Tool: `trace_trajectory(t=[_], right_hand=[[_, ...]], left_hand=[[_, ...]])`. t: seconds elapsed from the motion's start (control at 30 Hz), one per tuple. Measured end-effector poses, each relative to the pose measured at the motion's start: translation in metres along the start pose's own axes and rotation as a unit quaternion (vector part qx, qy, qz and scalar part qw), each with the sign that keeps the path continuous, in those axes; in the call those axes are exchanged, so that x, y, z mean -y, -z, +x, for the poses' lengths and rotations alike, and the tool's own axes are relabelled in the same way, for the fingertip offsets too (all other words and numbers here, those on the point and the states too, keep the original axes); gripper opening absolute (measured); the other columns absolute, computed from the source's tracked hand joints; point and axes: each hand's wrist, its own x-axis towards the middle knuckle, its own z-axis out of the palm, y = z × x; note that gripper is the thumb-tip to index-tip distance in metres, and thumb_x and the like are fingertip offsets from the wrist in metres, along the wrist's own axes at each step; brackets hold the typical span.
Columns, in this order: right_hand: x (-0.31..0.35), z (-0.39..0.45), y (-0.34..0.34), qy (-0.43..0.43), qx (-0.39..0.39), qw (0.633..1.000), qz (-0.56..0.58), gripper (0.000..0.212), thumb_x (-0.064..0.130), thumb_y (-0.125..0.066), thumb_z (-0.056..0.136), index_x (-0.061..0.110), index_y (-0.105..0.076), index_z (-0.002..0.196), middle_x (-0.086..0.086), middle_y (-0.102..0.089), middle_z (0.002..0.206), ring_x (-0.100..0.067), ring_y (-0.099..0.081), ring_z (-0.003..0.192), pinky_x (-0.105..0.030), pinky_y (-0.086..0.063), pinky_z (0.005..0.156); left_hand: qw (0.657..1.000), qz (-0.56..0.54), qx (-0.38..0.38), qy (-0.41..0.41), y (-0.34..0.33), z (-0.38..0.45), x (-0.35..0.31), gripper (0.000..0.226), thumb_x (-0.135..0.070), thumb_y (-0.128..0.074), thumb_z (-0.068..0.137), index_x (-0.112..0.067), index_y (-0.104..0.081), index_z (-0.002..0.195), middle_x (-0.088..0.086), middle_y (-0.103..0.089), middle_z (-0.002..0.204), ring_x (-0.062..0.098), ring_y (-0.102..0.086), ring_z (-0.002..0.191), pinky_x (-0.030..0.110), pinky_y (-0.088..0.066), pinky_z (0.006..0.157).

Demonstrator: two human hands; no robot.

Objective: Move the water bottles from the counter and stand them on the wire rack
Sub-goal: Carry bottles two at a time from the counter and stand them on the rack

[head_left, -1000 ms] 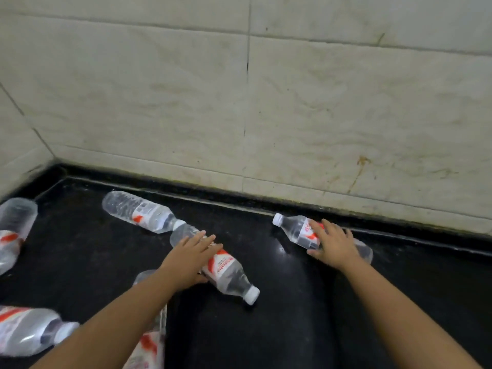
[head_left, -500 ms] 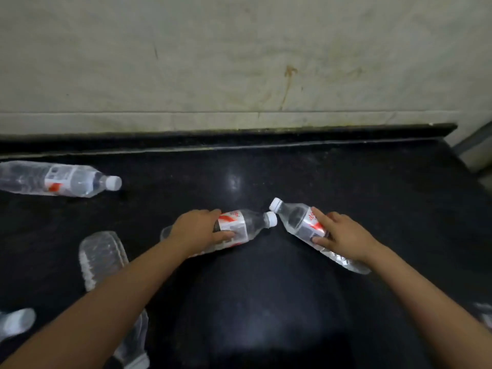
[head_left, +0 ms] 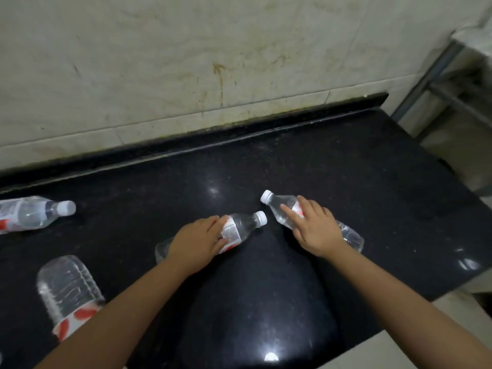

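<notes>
Both hands have slid their bottles rightward; left hand (head_left: 198, 242) grasps one bottle (head_left: 239, 227), right hand (head_left: 312, 230) another bottle (head_left: 279, 207), whose smooth ends beyond the fingers could slip.

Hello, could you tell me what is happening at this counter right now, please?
A person is gathering water bottles that lie on their sides on a black counter. The left hand grips one bottle around its label, and the right hand grips a second bottle beside it, their caps nearly meeting. Two more bottles lie untouched at the left. A metal frame, possibly the rack, shows at the far right; nothing stands there yet.
</notes>
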Motion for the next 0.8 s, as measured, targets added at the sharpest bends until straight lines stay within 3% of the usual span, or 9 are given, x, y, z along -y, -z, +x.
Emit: trace_trajectory(t=[0.1,0.17,0.27,0.47,0.53,0.6,0.7,0.8], right_hand=[[-0.014,0.015,0.004,-0.034,0.017,0.999,-0.018,0.068,0.053,-0.046,0.085,0.034,-0.014,0.142,-0.011,-0.039,0.136,-0.030,-0.045,0.114,-0.038,-0.041,0.090],[-0.017,0.023,0.005,-0.055,0.028,0.998,-0.029,0.076,0.053,-0.053,0.081,0.033,-0.013,0.142,-0.011,-0.044,0.126,-0.030,-0.047,0.110,-0.039,-0.041,0.087],[-0.015,0.027,-0.001,-0.081,0.009,0.996,-0.024,0.073,0.048,-0.054,0.081,0.031,-0.016,0.141,-0.012,-0.047,0.121,-0.030,-0.048,0.107,-0.040,-0.042,0.085],[-0.014,0.009,-0.003,-0.052,-0.017,0.998,-0.036,0.068,0.046,-0.046,0.087,0.030,-0.010,0.143,-0.013,-0.043,0.124,-0.029,-0.046,0.108,-0.039,-0.040,0.085],[-0.022,-0.007,-0.001,-0.047,-0.029,0.998,-0.032,0.067,0.046,-0.044,0.088,0.028,-0.010,0.143,-0.014,-0.044,0.123,-0.029,-0.046,0.107,-0.038,-0.040,0.083],[-0.039,-0.027,0.003,-0.054,-0.052,0.997,-0.020,0.066,0.047,-0.044,0.089,0.026,-0.011,0.142,-0.014,-0.045,0.120,-0.029,-0.048,0.103,-0.037,-0.040,0.081],[-0.077,-0.063,0.016,-0.067,-0.092,0.993,-0.002,0.065,0.047,-0.044,0.088,0.025,-0.013,0.141,-0.012,-0.045,0.117,-0.028,-0.049,0.099,-0.036,-0.040,0.078],[-0.132,-0.107,0.040,-0.070,-0.145,0.987,0.022,0.068,0.047,-0.047,0.087,0.019,-0.017,0.141,-0.014,-0.044,0.120,-0.031,-0.050,0.099,-0.037,-0.042,0.076]], left_hand=[[1.000,0.015,0.022,-0.001,-0.002,-0.002,0.001,0.080,-0.058,-0.048,0.081,-0.022,-0.012,0.144,0.003,-0.028,0.149,0.021,-0.036,0.129,0.034,-0.034,0.103],[0.999,0.037,0.018,0.008,-0.002,-0.003,0.001,0.087,-0.060,-0.052,0.077,-0.024,-0.009,0.143,0.001,-0.029,0.147,0.019,-0.037,0.128,0.032,-0.035,0.102],[0.998,0.053,-0.002,0.041,-0.006,-0.002,-0.007,0.083,-0.055,-0.055,0.077,-0.023,-0.014,0.142,0.000,-0.038,0.139,0.019,-0.043,0.120,0.032,-0.037,0.096],[0.993,0.070,-0.029,0.090,-0.003,-0.008,-0.026,0.069,-0.043,-0.054,0.082,-0.015,-0.025,0.138,0.005,-0.050,0.126,0.021,-0.051,0.108,0.031,-0.040,0.090],[0.992,0.075,-0.025,0.097,0.004,-0.012,-0.039,0.075,-0.038,-0.070,0.072,-0.006,-0.038,0.132,0.011,-0.060,0.112,0.025,-0.060,0.093,0.033,-0.049,0.078],[0.992,0.032,-0.046,0.112,0.006,-0.015,-0.061,0.077,-0.030,-0.080,0.064,-0.001,-0.046,0.128,0.018,-0.065,0.098,0.033,-0.063,0.080,0.036,-0.052,0.064],[0.984,-0.014,-0.093,0.148,0.015,-0.010,-0.113,0.075,-0.036,-0.065,0.079,-0.012,-0.028,0.140,0.019,-0.056,0.116,0.035,-0.057,0.097,0.039,-0.048,0.072],[0.982,-0.022,-0.139,0.125,0.025,0.004,-0.190,0.076,-0.030,-0.073,0.073,-0.003,-0.037,0.135,0.025,-0.059,0.109,0.040,-0.060,0.083,0.042,-0.051,0.061]])
